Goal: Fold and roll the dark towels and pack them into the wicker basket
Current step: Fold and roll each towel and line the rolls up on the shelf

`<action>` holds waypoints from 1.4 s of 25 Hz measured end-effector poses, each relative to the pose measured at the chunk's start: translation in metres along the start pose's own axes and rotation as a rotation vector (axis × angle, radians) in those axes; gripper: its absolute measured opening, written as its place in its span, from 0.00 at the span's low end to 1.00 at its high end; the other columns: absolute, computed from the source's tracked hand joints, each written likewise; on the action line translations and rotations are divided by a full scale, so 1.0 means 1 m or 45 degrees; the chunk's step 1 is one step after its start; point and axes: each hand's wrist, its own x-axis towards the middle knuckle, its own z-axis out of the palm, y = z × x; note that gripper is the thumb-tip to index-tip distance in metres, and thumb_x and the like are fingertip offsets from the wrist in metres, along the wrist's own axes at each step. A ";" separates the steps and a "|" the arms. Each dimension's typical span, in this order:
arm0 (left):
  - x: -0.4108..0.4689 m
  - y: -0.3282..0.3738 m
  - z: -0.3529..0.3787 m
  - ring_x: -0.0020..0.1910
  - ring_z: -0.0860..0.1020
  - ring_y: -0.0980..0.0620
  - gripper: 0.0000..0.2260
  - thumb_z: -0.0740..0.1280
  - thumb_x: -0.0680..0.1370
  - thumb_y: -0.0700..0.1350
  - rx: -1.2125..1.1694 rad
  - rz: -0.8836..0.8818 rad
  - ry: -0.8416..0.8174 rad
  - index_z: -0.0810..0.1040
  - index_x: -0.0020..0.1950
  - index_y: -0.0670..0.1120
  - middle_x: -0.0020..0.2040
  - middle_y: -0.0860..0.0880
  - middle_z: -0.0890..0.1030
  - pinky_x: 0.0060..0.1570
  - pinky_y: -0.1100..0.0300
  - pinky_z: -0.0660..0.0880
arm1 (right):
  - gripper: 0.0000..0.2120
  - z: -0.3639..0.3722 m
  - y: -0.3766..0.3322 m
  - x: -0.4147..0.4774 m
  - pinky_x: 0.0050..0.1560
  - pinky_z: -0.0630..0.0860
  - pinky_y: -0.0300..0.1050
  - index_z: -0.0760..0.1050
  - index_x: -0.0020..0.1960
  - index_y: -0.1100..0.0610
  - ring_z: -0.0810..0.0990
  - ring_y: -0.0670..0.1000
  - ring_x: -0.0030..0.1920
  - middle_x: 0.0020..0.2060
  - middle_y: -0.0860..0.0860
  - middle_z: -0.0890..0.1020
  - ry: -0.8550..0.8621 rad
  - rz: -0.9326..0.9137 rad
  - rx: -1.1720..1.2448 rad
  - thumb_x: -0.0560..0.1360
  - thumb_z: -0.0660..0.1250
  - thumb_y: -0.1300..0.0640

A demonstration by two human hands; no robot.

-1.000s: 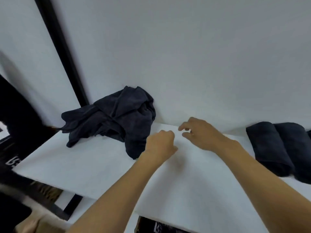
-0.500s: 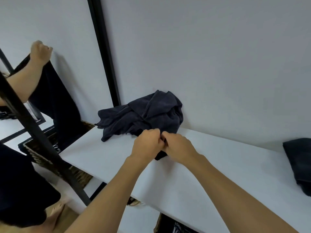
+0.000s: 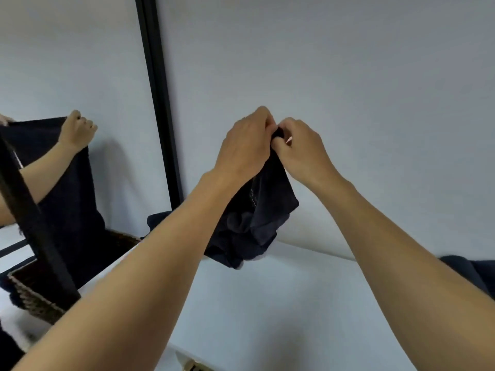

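Dark navy cloth towel (image 3: 267, 207) hangs over the white table (image 3: 281, 303), its top pinched by left hand (image 3: 243, 148) and right hand (image 3: 300, 151).

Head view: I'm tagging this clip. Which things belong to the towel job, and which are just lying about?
Job: towel, pinched by left hand and right hand; basket; dark cloth at right edge; table.
Around: black post; other person's hand, holding another towel; wall.
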 end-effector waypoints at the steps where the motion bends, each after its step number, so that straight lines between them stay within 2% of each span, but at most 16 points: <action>1: 0.016 0.008 -0.007 0.46 0.78 0.48 0.07 0.58 0.82 0.43 -0.037 -0.019 0.018 0.75 0.52 0.43 0.46 0.50 0.79 0.48 0.52 0.76 | 0.07 -0.011 -0.004 0.008 0.47 0.76 0.46 0.74 0.53 0.58 0.79 0.52 0.47 0.49 0.52 0.79 -0.025 0.009 0.009 0.76 0.61 0.59; 5: 0.063 0.033 -0.027 0.48 0.76 0.50 0.06 0.58 0.82 0.42 -0.162 -0.059 0.156 0.74 0.51 0.44 0.46 0.52 0.77 0.48 0.57 0.74 | 0.07 -0.039 0.003 0.015 0.41 0.73 0.38 0.74 0.53 0.57 0.78 0.53 0.47 0.48 0.51 0.80 -0.185 0.055 -0.135 0.77 0.62 0.61; 8: 0.083 0.043 -0.025 0.43 0.75 0.51 0.05 0.58 0.82 0.42 -0.208 -0.047 0.140 0.73 0.50 0.45 0.43 0.51 0.76 0.43 0.57 0.74 | 0.03 -0.063 0.010 0.010 0.37 0.69 0.38 0.74 0.47 0.53 0.76 0.51 0.43 0.43 0.49 0.79 -0.137 0.090 -0.212 0.76 0.63 0.58; 11: 0.096 0.055 -0.021 0.36 0.74 0.54 0.07 0.61 0.82 0.46 -0.372 -0.020 0.057 0.75 0.49 0.45 0.39 0.50 0.77 0.34 0.64 0.71 | 0.04 -0.099 0.017 0.009 0.45 0.75 0.45 0.79 0.48 0.54 0.79 0.52 0.46 0.45 0.51 0.82 -0.076 0.159 -0.198 0.75 0.66 0.55; 14: 0.104 0.066 -0.022 0.30 0.72 0.56 0.08 0.65 0.80 0.48 -0.410 0.074 -0.035 0.78 0.46 0.44 0.32 0.52 0.76 0.30 0.69 0.69 | 0.03 -0.139 0.029 0.003 0.50 0.76 0.49 0.81 0.47 0.53 0.80 0.52 0.46 0.44 0.50 0.83 -0.237 0.208 -0.217 0.75 0.70 0.55; 16: 0.111 0.066 -0.027 0.30 0.73 0.59 0.08 0.69 0.77 0.49 -0.399 0.117 -0.117 0.80 0.44 0.45 0.30 0.56 0.76 0.33 0.69 0.70 | 0.03 -0.163 0.045 -0.004 0.46 0.76 0.43 0.82 0.45 0.53 0.80 0.50 0.46 0.44 0.49 0.83 -0.239 0.292 -0.330 0.75 0.69 0.57; 18: 0.118 0.062 -0.031 0.36 0.78 0.54 0.08 0.73 0.74 0.51 -0.412 0.112 -0.225 0.82 0.42 0.46 0.35 0.52 0.81 0.41 0.60 0.75 | 0.02 -0.181 0.067 -0.010 0.41 0.72 0.40 0.80 0.45 0.52 0.78 0.50 0.46 0.46 0.49 0.82 -0.197 0.420 -0.566 0.75 0.69 0.57; 20: 0.119 0.066 -0.027 0.42 0.80 0.51 0.09 0.74 0.72 0.51 -0.406 0.116 -0.318 0.83 0.41 0.46 0.40 0.50 0.83 0.48 0.54 0.77 | 0.02 -0.188 0.084 -0.018 0.40 0.71 0.40 0.78 0.44 0.51 0.77 0.51 0.47 0.48 0.51 0.81 -0.268 0.575 -0.769 0.74 0.70 0.57; 22: 0.112 0.077 -0.014 0.41 0.79 0.54 0.09 0.74 0.72 0.50 -0.436 0.140 -0.380 0.82 0.40 0.46 0.39 0.51 0.83 0.47 0.55 0.77 | 0.03 -0.184 0.095 -0.024 0.38 0.70 0.39 0.77 0.45 0.52 0.77 0.52 0.47 0.48 0.52 0.80 -0.385 0.691 -0.848 0.73 0.71 0.58; 24: 0.103 0.089 0.001 0.38 0.78 0.56 0.08 0.75 0.72 0.50 -0.475 0.168 -0.438 0.81 0.38 0.47 0.36 0.53 0.82 0.43 0.59 0.76 | 0.05 -0.177 0.098 -0.025 0.36 0.70 0.38 0.78 0.45 0.52 0.78 0.52 0.47 0.48 0.51 0.80 -0.438 0.699 -0.861 0.73 0.72 0.59; 26: 0.098 0.097 0.013 0.37 0.78 0.57 0.08 0.75 0.72 0.50 -0.522 0.182 -0.488 0.81 0.37 0.48 0.35 0.55 0.81 0.41 0.61 0.75 | 0.06 -0.172 0.090 -0.023 0.41 0.72 0.39 0.79 0.46 0.51 0.79 0.52 0.49 0.49 0.50 0.80 -0.404 0.568 -0.770 0.73 0.70 0.61; 27: 0.096 0.099 0.018 0.37 0.78 0.57 0.08 0.75 0.72 0.50 -0.544 0.185 -0.504 0.81 0.36 0.48 0.35 0.55 0.81 0.41 0.61 0.76 | 0.06 -0.170 0.082 -0.022 0.45 0.73 0.40 0.79 0.47 0.51 0.80 0.52 0.50 0.49 0.50 0.81 -0.333 0.496 -0.590 0.73 0.69 0.62; 29: 0.095 0.102 0.027 0.36 0.78 0.57 0.08 0.76 0.71 0.48 -0.586 0.196 -0.542 0.81 0.36 0.47 0.33 0.55 0.81 0.41 0.59 0.76 | 0.10 -0.164 0.055 -0.024 0.50 0.77 0.41 0.81 0.54 0.51 0.82 0.51 0.51 0.49 0.48 0.82 -0.202 0.441 0.028 0.74 0.71 0.61; 31: 0.092 0.104 0.032 0.36 0.80 0.55 0.07 0.75 0.72 0.47 -0.652 0.208 -0.562 0.81 0.37 0.45 0.34 0.52 0.82 0.42 0.57 0.78 | 0.13 -0.158 0.030 -0.024 0.50 0.80 0.44 0.80 0.58 0.51 0.85 0.50 0.50 0.51 0.48 0.84 -0.268 0.432 0.474 0.74 0.72 0.58; 33: 0.088 0.103 0.033 0.37 0.81 0.52 0.08 0.76 0.71 0.46 -0.771 0.144 -0.554 0.80 0.41 0.43 0.37 0.47 0.84 0.42 0.55 0.78 | 0.12 -0.153 0.023 -0.020 0.52 0.81 0.44 0.80 0.58 0.53 0.85 0.49 0.49 0.49 0.49 0.86 -0.300 0.372 0.459 0.75 0.72 0.56; 35: 0.079 0.094 0.034 0.40 0.83 0.48 0.12 0.77 0.70 0.45 -0.935 -0.031 -0.625 0.79 0.47 0.42 0.42 0.43 0.85 0.43 0.54 0.80 | 0.08 -0.149 0.025 -0.015 0.47 0.80 0.42 0.82 0.53 0.55 0.85 0.48 0.44 0.44 0.49 0.86 -0.138 0.346 0.392 0.76 0.70 0.55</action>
